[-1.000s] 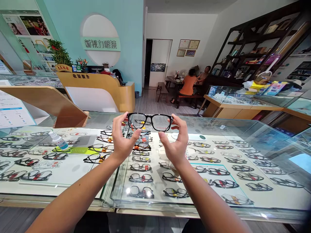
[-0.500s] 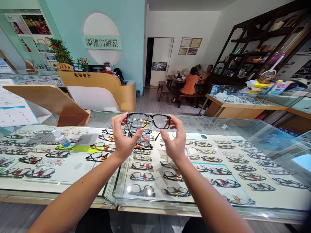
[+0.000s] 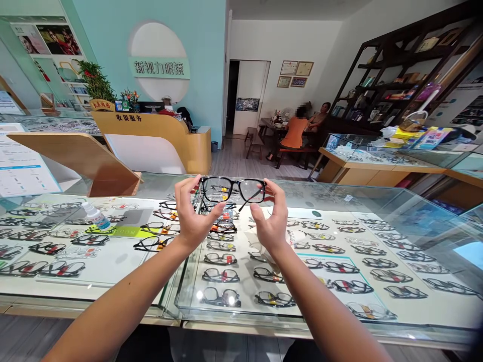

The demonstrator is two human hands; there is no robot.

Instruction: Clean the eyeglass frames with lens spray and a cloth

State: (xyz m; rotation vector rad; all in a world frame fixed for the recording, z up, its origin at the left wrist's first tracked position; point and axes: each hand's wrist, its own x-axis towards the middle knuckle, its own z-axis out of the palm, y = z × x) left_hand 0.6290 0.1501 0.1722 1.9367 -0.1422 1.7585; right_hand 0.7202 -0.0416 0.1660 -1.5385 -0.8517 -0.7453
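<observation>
Black glasses [image 3: 232,190] are pinched at each end between the left hand [image 3: 191,213] and right hand [image 3: 272,217], held up above the glass desk [image 3: 377,201] (rows of frames below); one temple looks part-folded, the other unclear

Both forearms extended forward, converging. Left hand [image 3: 191,213] and right hand [image 3: 272,217] raised, palms facing inward, fingers curled in pinch grips.
</observation>
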